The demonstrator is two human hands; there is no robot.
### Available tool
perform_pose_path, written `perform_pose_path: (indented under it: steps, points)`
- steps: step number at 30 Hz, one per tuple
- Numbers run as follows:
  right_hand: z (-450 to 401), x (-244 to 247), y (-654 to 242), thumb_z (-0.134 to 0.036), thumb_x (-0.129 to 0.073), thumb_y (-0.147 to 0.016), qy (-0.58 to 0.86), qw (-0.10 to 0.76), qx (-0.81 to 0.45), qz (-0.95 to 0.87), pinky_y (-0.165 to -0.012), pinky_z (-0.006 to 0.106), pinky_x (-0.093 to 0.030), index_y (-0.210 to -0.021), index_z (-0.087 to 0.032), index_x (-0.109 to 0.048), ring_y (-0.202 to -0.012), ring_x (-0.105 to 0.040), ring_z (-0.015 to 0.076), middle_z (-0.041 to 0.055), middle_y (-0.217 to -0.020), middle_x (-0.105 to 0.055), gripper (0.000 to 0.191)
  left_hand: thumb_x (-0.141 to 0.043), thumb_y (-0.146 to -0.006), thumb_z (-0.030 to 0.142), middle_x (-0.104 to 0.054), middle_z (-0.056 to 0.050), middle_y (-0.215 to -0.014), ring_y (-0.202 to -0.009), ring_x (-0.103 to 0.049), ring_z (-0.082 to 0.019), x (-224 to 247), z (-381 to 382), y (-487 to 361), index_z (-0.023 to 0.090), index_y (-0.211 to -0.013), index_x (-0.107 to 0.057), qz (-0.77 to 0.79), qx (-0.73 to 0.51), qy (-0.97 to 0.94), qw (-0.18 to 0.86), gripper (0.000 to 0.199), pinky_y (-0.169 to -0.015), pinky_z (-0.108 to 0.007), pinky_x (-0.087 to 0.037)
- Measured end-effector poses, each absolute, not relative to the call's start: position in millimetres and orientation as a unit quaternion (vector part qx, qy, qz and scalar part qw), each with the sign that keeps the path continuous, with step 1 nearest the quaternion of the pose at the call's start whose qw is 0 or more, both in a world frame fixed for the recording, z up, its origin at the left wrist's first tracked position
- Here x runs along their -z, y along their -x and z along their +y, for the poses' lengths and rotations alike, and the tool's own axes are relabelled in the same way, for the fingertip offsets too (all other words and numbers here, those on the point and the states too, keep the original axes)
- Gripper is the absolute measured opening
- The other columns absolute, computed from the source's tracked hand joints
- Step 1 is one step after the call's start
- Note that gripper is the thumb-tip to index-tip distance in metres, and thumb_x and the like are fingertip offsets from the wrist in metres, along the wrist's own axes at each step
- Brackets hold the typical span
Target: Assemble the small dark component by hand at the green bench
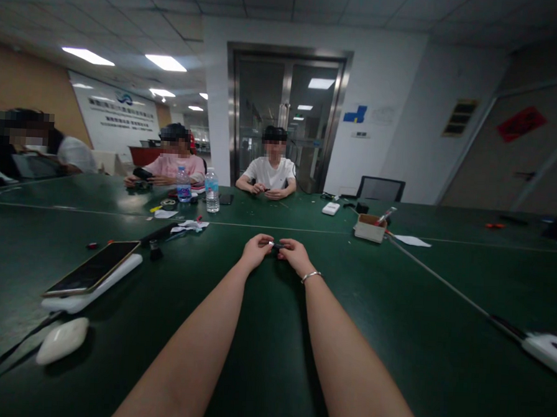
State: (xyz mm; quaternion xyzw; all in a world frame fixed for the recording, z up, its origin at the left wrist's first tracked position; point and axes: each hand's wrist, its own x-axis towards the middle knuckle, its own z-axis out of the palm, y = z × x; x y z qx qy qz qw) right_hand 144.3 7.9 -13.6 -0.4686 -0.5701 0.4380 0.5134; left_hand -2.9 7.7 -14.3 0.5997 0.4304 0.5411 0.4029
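Note:
Both my arms reach forward over the green table (270, 370). Between my fingertips is a small dark object (276, 247) with a bright, shiny end on its left side; it is too small to name. My left hand (256, 252) pinches the shiny end. On the other side, my right hand (295, 255), with a silver bangle (311, 276) at the wrist, has its fingers closed on the dark end. The fingers cover much of the object, which is held just above the tabletop.
To the left lie a phone (95, 267) on a white block and a white rounded case (63, 340). Water bottles (212, 191) stand farther back. A small box (369, 228) and a white power strip (548, 352) are on the right. A person (272, 171) sits opposite; others sit at left.

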Motion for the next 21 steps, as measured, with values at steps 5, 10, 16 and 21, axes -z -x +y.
perform_pose_path:
  steps: [5, 10, 16, 21]
  points:
    - [6.3, 9.8, -146.4, 0.001, -0.059, -0.070, 0.439, 0.529, -0.492, -0.534, -0.058, 0.021, -0.055, -0.095, -0.010, -0.060, -0.052, -0.062, 0.0081, 0.0032, -0.074, -0.064, 0.027, -0.062, -0.071, 0.012, -0.063, -0.009, -0.096, -0.078, -0.061, -0.014, 15.2, 11.0, 3.5, 0.015, -0.092, -0.062, 0.431, -0.540, -0.599, 0.404, 0.022, -0.073, -0.031, -0.053]
    - [6.8, 8.4, -147.8, -0.004, -0.061, -0.074, 0.431, 0.538, -0.525, -0.499, -0.058, 0.023, -0.057, -0.094, -0.009, -0.061, -0.052, -0.063, 0.0097, 0.0048, -0.071, -0.064, 0.020, -0.061, -0.072, 0.011, -0.062, -0.009, -0.096, -0.077, -0.061, -0.013, 13.2, 8.6, 2.8, 0.014, -0.091, -0.062, 0.433, -0.541, -0.596, 0.406, 0.019, -0.072, -0.030, -0.053]
    - [5.6, 7.6, -151.3, -0.006, -0.061, -0.076, 0.398, 0.545, -0.560, -0.480, -0.057, 0.023, -0.057, -0.087, -0.009, -0.063, -0.053, -0.063, 0.0109, 0.0053, -0.068, -0.065, 0.012, -0.058, -0.074, 0.013, -0.062, -0.008, -0.092, -0.074, -0.060, -0.012, 14.7, 10.6, 1.3, 0.014, -0.090, -0.063, 0.437, -0.541, -0.601, 0.394, 0.016, -0.069, -0.026, -0.053]
    - [5.4, 7.2, -151.7, -0.002, -0.062, -0.073, 0.387, 0.552, -0.567, -0.473, -0.054, 0.020, -0.056, -0.087, -0.008, -0.063, -0.052, -0.063, 0.0099, 0.0051, -0.069, -0.066, 0.015, -0.060, -0.074, 0.016, -0.062, -0.006, -0.082, -0.068, -0.059, -0.011, 16.5, 13.4, -0.2, 0.013, -0.087, -0.063, 0.440, -0.547, -0.594, 0.393, 0.013, -0.066, -0.025, -0.052]
